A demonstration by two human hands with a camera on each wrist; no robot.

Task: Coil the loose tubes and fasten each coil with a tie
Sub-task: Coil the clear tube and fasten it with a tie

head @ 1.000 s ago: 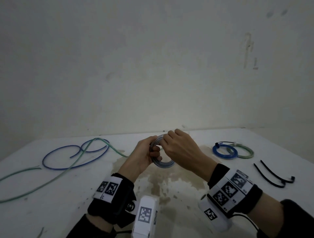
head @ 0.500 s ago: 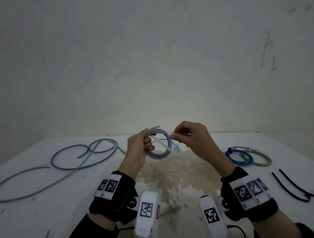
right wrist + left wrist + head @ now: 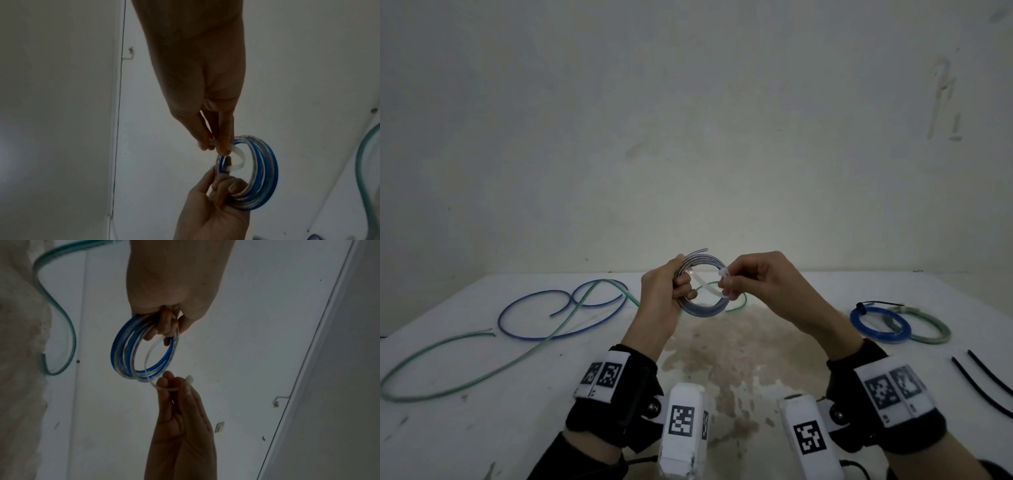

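My left hand (image 3: 681, 286) grips a coil of clear and blue tube (image 3: 707, 308) upright above the table, fingers curled round its left side (image 3: 164, 327). A white zip tie (image 3: 705, 286) runs from the left fingers through the coil's middle. My right hand (image 3: 729, 282) pinches the tie near its head (image 3: 189, 379) between thumb and fingertips (image 3: 211, 146). In the right wrist view the tie (image 3: 238, 157) bends in a loop inside the coil (image 3: 265, 172).
A loose blue tube (image 3: 551, 315) and a loose green tube (image 3: 465, 363) sprawl on the white table's left side. Two tied coils, blue (image 3: 880, 330) and green (image 3: 931, 330), lie at the right. Two black zip ties (image 3: 983, 383) lie near the right edge. The wall stands close behind.
Both hands have lifted the coil off the table. My right hand came off the coil and drew the white tie out to the right through its middle.
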